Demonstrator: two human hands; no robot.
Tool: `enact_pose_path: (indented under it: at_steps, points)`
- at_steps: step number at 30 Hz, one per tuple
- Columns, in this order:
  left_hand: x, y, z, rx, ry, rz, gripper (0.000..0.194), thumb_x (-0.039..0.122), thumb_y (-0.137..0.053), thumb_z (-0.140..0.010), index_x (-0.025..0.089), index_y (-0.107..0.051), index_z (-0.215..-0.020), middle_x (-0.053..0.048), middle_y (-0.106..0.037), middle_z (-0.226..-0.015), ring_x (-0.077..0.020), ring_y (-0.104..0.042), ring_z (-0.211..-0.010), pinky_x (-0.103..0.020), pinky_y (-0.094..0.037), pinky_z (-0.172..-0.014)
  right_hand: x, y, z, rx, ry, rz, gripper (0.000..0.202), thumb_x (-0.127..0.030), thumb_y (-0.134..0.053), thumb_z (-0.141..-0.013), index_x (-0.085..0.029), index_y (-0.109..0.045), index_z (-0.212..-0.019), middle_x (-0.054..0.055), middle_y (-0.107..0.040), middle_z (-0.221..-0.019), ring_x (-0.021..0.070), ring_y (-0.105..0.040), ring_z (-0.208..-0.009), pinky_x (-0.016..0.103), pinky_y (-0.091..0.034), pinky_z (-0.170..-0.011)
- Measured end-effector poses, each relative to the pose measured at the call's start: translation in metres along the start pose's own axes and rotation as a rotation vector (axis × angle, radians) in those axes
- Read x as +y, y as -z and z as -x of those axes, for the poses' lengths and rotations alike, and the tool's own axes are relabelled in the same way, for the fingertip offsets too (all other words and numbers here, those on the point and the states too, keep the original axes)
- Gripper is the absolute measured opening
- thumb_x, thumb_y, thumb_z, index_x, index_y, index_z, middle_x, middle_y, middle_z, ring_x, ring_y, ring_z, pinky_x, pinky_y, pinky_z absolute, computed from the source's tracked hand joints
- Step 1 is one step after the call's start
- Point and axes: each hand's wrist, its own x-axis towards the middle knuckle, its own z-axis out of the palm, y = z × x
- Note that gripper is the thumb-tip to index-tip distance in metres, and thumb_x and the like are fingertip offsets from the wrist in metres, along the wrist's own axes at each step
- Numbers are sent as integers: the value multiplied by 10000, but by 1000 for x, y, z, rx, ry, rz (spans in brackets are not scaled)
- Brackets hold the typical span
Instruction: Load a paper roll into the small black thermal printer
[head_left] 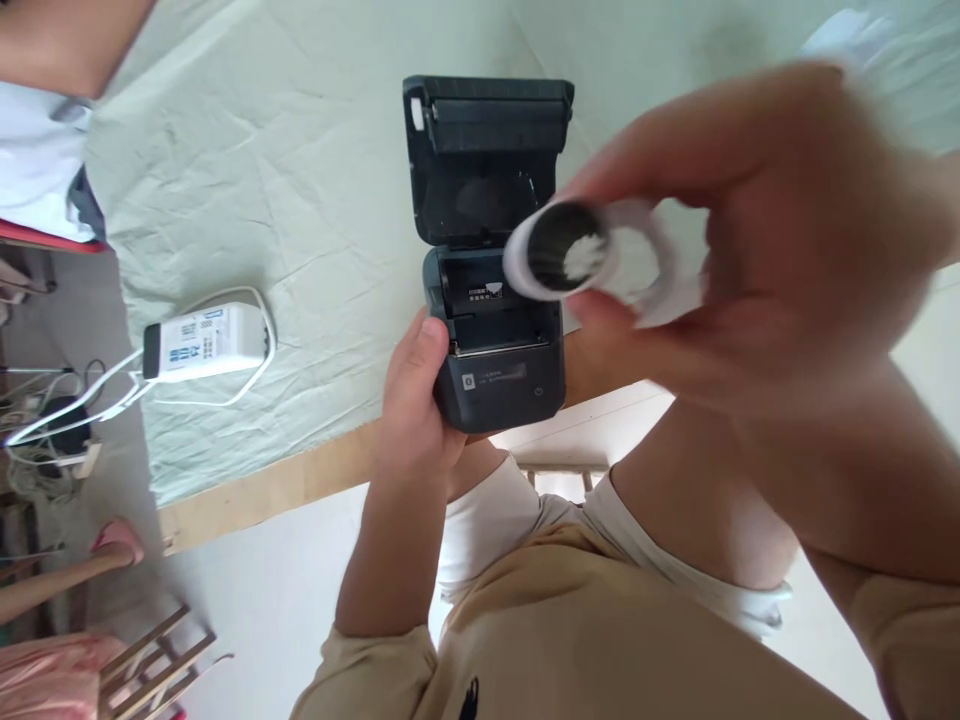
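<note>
A small black portable label printer is in my left hand, whose thumb presses on its left side and whose fingers go underneath. The printer's lid is flipped up and away from me, and the bay inside shows a small printed label. My right hand, blurred by motion, pinches a white paper roll with a dark hollow core between thumb and fingers. A loose end of its strip curls back toward the palm. The roll is above the right part of the printer, nearer the camera, covering part of the bay and hinge.
A pale green cloth covers the table. At left lies a white power adapter with white cables. Another person's arm rests at the top left. A wooden stool and another person's foot in a pink slipper are at lower left.
</note>
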Motion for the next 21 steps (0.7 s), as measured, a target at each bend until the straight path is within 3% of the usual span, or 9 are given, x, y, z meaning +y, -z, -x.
enact_pose_path:
  at_steps: [2, 5, 8, 11, 15, 18, 21]
  points:
    - [-2, 1, 0, 29, -24, 7, 305, 529, -692, -1001, 251, -816, -1001, -44, -830, -1034, -301, -780, -1198, -375, -661, -1001, -16, -6, -7, 6, 105, 91, 338, -229, -538, -892, -321, -675, -1187, 7, -745, -1084, 240, -702, -1003, 408, -524, -895]
    - [-4, 2, -1, 56, -37, 18, 297, 521, -690, -1006, 251, -813, -998, -37, -831, -1071, -306, -771, -1225, -382, -660, -1004, -25, -14, -20, -94, 66, 312, 483, -123, -510, -861, -291, -643, -1294, 9, -744, -931, 231, -685, -809, 402, -482, -824]
    - [-5, 3, -3, 58, -12, 23, 300, 519, -695, -1000, 243, -813, -992, -40, -828, -1023, -317, -783, -1195, -399, -671, -975, -19, -19, -27, -147, 24, 446, 348, -163, -553, -880, -262, -665, -1194, 17, -727, -862, 233, -641, -719, 395, -446, -764]
    - [-6, 3, -3, 54, -3, 48, 292, 503, -685, -1010, 244, -818, -985, -25, -819, -952, -288, -808, -1106, -391, -672, -967, -7, -25, -26, -103, 96, 329, 171, -152, -565, -881, -254, -684, -950, 6, -760, -881, 223, -669, -781, 378, -450, -758]
    - [-6, 3, -3, 49, -13, 33, 314, 506, -655, -1023, 241, -818, -982, -30, -825, -1012, -275, -802, -1110, -375, -657, -984, 1, -32, -18, 88, 159, 123, 166, -121, -566, -860, -246, -670, -824, -16, -760, -856, 203, -685, -863, 347, -487, -780]
    - [-4, 2, -3, 82, -43, -11, 319, 529, -671, -996, 241, -783, -916, -34, -808, -986, -282, -776, -1172, -360, -634, -1016, -3, -32, -8, 91, 251, 80, 209, -86, -553, -843, -256, -670, -808, -27, -747, -834, 198, -675, -869, 357, -466, -764]
    - [-2, 1, -2, 20, -44, 6, 319, 541, -810, -872, 238, -762, -958, -54, -786, -993, -337, -751, -1228, -372, -640, -984, -5, -32, 4, 43, 348, 77, 154, -155, -603, -920, -251, -677, -824, -24, -774, -925, 208, -693, -917, 389, -452, -777]
